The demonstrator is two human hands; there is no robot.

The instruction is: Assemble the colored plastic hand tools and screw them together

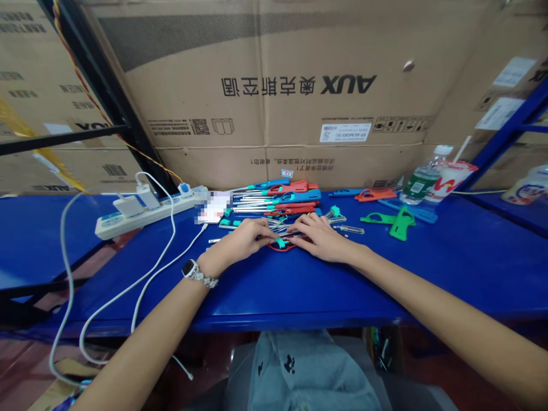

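Both hands meet over a red lighter casing (289,248) lying on the blue tabletop. My left hand (250,235) has thumb and fingers pinched at a small green trigger piece (281,242) on the casing. My right hand (322,235) grips the casing's right part, fingers bent and thumb low; its fingers cover much of the casing. Just behind are long-neck lighters with metal tubes, among them a blue one (299,196) and a red one (295,187). Right of my right hand lie a clear fuel tube (351,229) and a green piece (334,211).
Green casings (401,222), an orange casing (375,194) and blue casings (413,211) lie to the right, near a water bottle (422,180) and paper cup (449,180). At left are a power strip (107,227), white cables and a phone (216,206). Cardboard (192,103) stands behind.
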